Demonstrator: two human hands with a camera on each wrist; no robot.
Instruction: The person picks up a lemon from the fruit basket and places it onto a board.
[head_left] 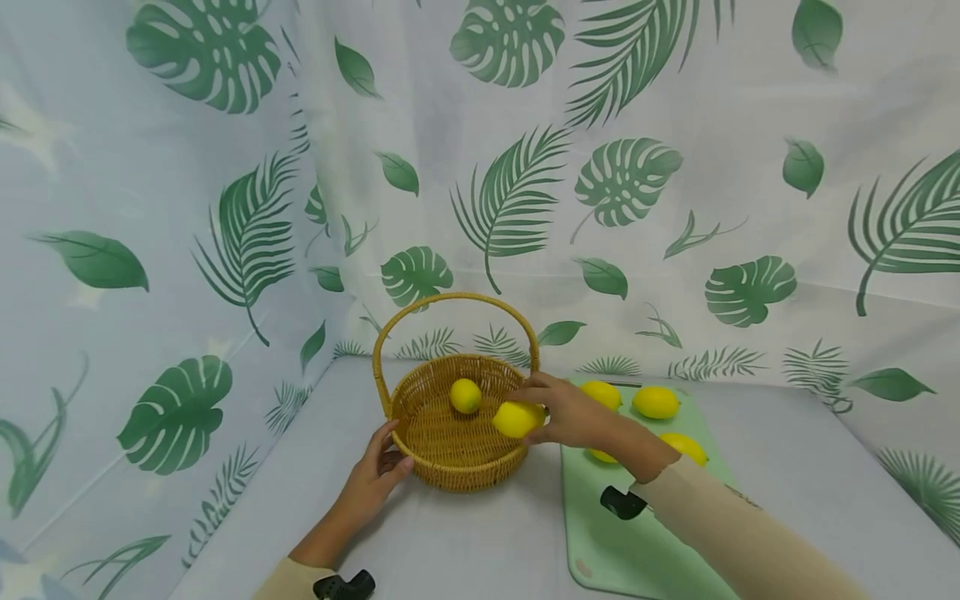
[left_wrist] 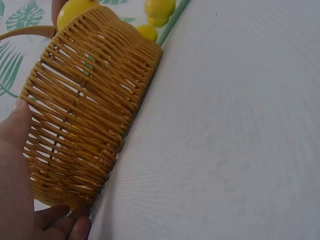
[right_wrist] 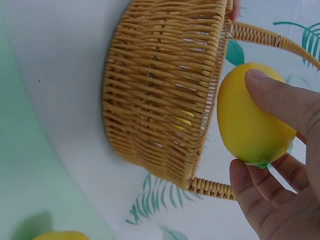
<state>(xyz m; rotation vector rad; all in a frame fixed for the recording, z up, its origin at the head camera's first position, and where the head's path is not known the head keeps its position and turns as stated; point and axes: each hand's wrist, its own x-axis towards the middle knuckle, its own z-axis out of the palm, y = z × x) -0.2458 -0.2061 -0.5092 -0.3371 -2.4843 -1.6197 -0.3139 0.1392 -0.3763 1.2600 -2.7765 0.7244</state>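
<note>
A round wicker basket (head_left: 467,477) with a tall arched handle stands on the table, one yellow lemon (head_left: 465,397) lying inside it. My left hand (head_left: 366,479) holds the basket's left side; in the left wrist view the thumb (left_wrist: 19,120) lies at the rim and the fingertips (left_wrist: 79,227) touch the wall from the other end. Over the right part of the rim, my right hand (head_left: 570,412) pinches another lemon (right_wrist: 255,117) between thumb and fingers. The right wrist view shows this lemon above the basket's opening, apart from the weave.
To the basket's right lies a light green board (head_left: 607,533) bearing several more lemons (head_left: 656,402), partly hidden by my right forearm. A white cloth with green leaf prints (head_left: 637,317) hangs behind and at the left. The table covering (head_left: 480,550) is white.
</note>
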